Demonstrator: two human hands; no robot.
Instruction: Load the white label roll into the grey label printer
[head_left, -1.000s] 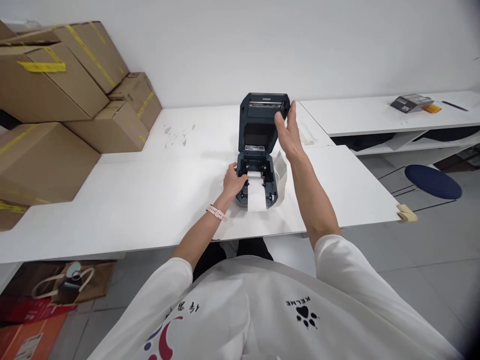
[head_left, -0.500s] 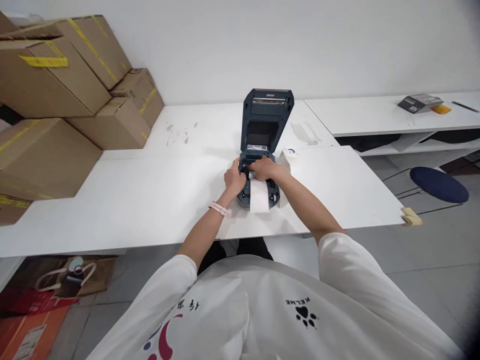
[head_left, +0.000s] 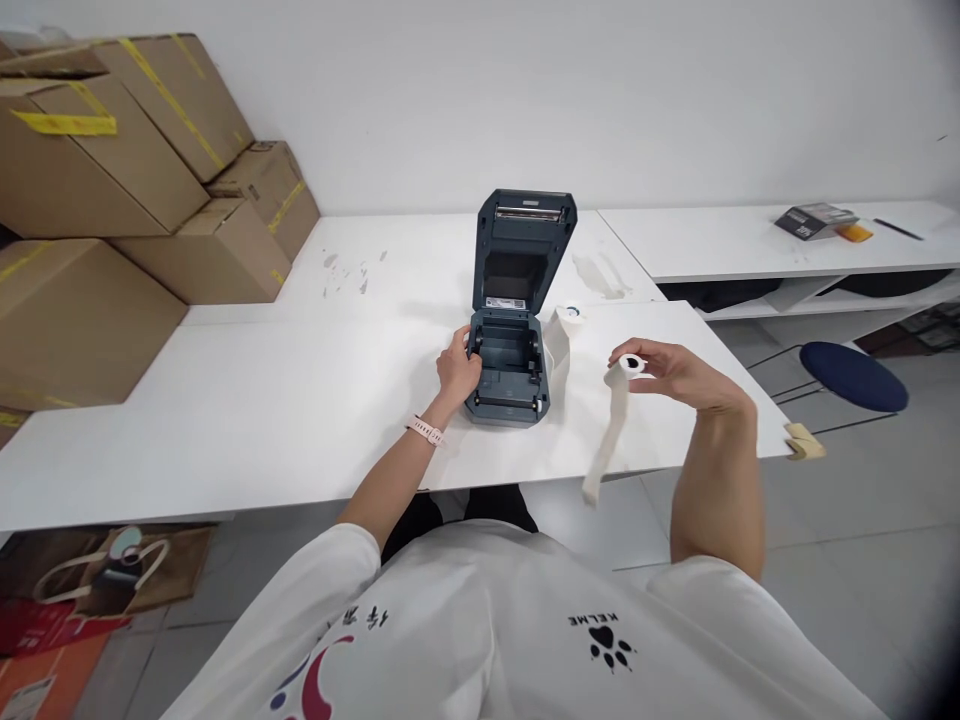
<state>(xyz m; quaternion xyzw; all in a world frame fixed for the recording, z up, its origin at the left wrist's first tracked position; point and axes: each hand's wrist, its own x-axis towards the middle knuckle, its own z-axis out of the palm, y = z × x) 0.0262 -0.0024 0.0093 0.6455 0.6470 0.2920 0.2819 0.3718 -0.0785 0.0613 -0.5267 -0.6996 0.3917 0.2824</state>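
- Holding the paper roll (head_left: 617,376) above the table, to the right of the printer, our right hand (head_left: 679,375) has its thumb and fingers closed around it, with the end of the hollow core facing up toward us.
- We would do well to grip the roll firmly yet gently, so that its wound layers neither slip sideways nor crease.
- The loose strip (head_left: 615,428) hangs from the roll, its end showing past the table's front edge; we cannot tell whether it touches that edge. A snag there could tear the strip or unwind more paper, so lifting it a little higher seems wise.
- Our left hand (head_left: 459,370) is clasped on the left side of the printer (head_left: 506,385), thumb at the rim and fingers outside, a sound way to steady it.
- The lid (head_left: 525,240) stands raised behind the open bay; any reach near it calls for care, since a knock might drop it on our fingers.
- Just right of the printer stands what looks like a second roll (head_left: 563,325); we should swing our right arm wide of it.
- On the table (head_left: 360,380), the cardboard boxes (head_left: 232,250) are stacked well to the left, away from both hands.
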